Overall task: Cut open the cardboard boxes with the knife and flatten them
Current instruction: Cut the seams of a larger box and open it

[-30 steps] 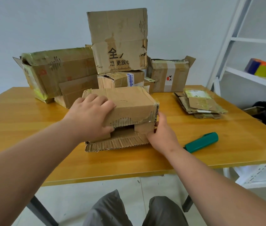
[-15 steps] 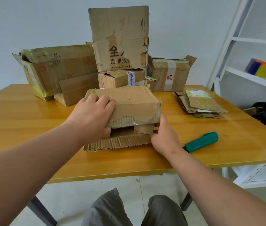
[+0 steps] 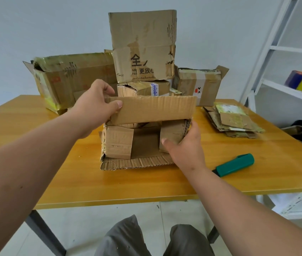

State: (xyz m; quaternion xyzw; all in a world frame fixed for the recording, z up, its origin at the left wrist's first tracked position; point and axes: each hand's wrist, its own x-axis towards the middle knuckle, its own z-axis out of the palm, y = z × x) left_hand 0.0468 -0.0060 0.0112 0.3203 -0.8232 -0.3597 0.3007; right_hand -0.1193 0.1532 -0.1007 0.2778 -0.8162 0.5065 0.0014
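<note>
The top flap [image 3: 152, 109] of the open box [image 3: 142, 139] is pinched at its left end by the left hand [image 3: 94, 106], thumb laid flat on the front face, fingers curled over behind. It is held raised, a long strip of plain brown corrugated board with a ragged upper edge. The box's right wall is gripped by the right hand [image 3: 185, 146], thumb pressed on the right inner flap, fingers wrapped round the outer corner. Two short inner flaps are seen standing in the mouth; the bottom flap is laid flat on the desk [image 3: 257, 174], fluted edge exposed, near the front edge. The green-handled knife [image 3: 235, 165] is left lying just right of that hand. A flattened stack [image 3: 233, 121] is seen toward the right edge; taped, scuffed boxes [image 3: 142, 47] are piled along the back edge.
</note>
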